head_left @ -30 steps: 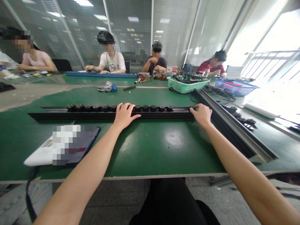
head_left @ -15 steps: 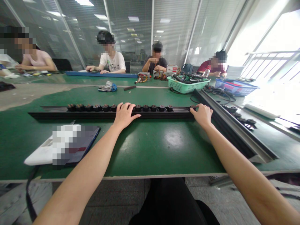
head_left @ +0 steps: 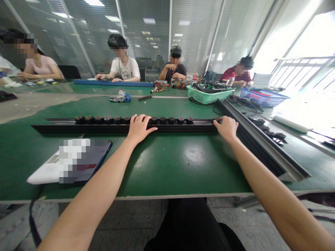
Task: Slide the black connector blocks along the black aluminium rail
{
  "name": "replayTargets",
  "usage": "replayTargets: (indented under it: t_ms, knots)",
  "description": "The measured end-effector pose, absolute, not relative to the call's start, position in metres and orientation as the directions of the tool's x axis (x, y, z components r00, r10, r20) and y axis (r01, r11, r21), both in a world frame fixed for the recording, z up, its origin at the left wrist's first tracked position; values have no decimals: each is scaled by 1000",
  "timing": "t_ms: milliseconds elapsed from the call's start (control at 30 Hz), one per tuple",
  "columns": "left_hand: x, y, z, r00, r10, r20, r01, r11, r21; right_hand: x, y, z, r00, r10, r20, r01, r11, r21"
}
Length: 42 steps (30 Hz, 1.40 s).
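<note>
black rail (head_left: 86,129): lay crosswise on the green table (head_left: 167,167), in front of the person, its right end near the slanting rail.
round parts (head_left: 162,120): sat in a row along the rail's channel, some hidden behind the left hand; a bare stretch of channel showed between the row and the right hand.
left hand (head_left: 138,129): partly open, laid over the rail about midway; fingers over the top among the round parts, thumb stretched out along the near side. resting on the rail, not closed round it.
right hand (head_left: 227,128): at the rail's right end, fingers curled, thumb and fingertips close together; a small dark bit showed there. could not tell whether it was gripped.
slanting rail (head_left: 253,143): ran from beside the green basket (head_left: 209,96) toward the near edge, right of the right hand; more dark parts (head_left: 272,134) lay beyond it.
near left: white device (head_left: 44,174) overlapping a dark tablet (head_left: 95,162).
mid-table: grey-blue cloth (head_left: 120,97), short dark strip (head_left: 144,98) just beside.
far side: blue bar (head_left: 112,83) before a co-worker in a white shirt (head_left: 128,68); blue basket (head_left: 264,97) farther right.
</note>
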<state>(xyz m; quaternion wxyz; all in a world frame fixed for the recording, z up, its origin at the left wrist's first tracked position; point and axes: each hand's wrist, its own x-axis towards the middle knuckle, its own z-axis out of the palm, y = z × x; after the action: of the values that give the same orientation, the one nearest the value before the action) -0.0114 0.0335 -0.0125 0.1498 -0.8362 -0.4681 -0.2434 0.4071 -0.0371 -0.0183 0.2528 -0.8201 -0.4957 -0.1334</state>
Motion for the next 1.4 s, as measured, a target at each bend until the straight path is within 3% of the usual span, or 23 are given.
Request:
replayTargets:
  t_ms: [667,1133,1400]
  knots:
    - [-12,35,-14,449,706,548,854,-520,-28,419,-35,-19,498,730,468,867,-431,-249]
    - [-13,36,-15,449,697,559,851,-524,-32,411,-49,-3,632,691,350,774,-540,-331]
    - [-13,37,-16,456,686,567,851,-523,-51,411,-50,-1,633,681,369,773,-531,-347]
